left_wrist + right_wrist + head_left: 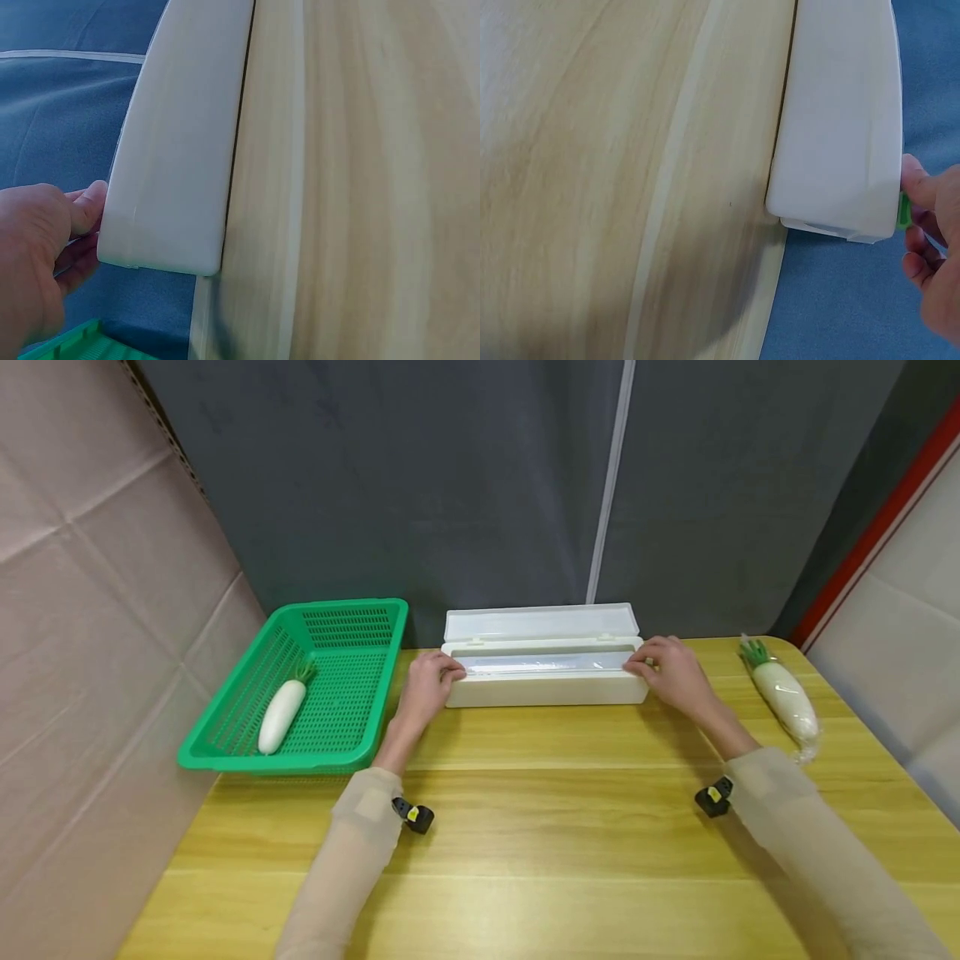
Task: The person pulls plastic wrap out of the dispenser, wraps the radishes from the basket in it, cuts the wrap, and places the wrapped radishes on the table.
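Observation:
A long white cling film box (547, 692) stands at the back of the table, its lid (540, 622) tipped back. Clear cling film (547, 662) shows in its opening. At the left end of the box, my left hand (429, 681) pinches the edge of the film between thumb and fingers. My right hand (672, 672) does likewise at the right end. In the right wrist view a small green piece (904, 211) shows beside the right fingertips. The box's front wall (176, 150) hides the film from both wrist views.
A green basket (367, 739) on the left holds a white radish (282, 717) with green leaf stubs. Another radish (786, 697), wrapped in clear film, lies near the table's right edge. A dark cloth wall (450, 485) rises behind the box.

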`<move>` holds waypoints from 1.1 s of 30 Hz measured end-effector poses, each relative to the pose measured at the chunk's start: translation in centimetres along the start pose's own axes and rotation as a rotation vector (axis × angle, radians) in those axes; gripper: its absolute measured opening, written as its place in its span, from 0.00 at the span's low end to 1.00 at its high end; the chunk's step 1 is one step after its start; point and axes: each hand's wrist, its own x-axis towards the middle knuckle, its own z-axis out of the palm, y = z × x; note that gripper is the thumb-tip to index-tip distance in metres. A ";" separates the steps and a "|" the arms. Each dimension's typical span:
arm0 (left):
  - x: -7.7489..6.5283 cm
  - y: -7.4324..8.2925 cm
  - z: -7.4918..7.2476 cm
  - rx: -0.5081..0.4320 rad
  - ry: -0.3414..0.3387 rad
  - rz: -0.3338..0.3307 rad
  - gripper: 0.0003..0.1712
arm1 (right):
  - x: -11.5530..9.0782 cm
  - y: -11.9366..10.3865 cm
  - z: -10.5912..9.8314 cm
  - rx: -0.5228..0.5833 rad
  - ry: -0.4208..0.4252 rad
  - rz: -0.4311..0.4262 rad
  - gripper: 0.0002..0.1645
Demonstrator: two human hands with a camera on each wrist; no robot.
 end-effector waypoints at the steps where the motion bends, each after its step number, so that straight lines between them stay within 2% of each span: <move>1: 0.1 0.0 0.0 0.001 0.000 -0.006 0.03 | 0.0 -0.1 0.0 -0.005 0.003 0.002 0.06; 14: 0.5 -0.1 0.2 0.044 -0.013 -0.064 0.06 | -0.1 -0.6 0.2 -0.016 -0.009 0.048 0.07; 22: 0.7 0.1 0.3 0.068 -0.004 -0.064 0.06 | 0.3 -0.8 0.2 -0.038 -0.027 0.083 0.06; 28: 1.2 0.3 0.5 0.089 -0.007 -0.082 0.08 | 1.4 -0.5 0.3 -0.051 -0.019 0.043 0.05; 33: 1.6 0.5 0.7 0.126 -0.008 -0.076 0.07 | 2.3 -0.2 0.4 -0.011 -0.031 0.037 0.04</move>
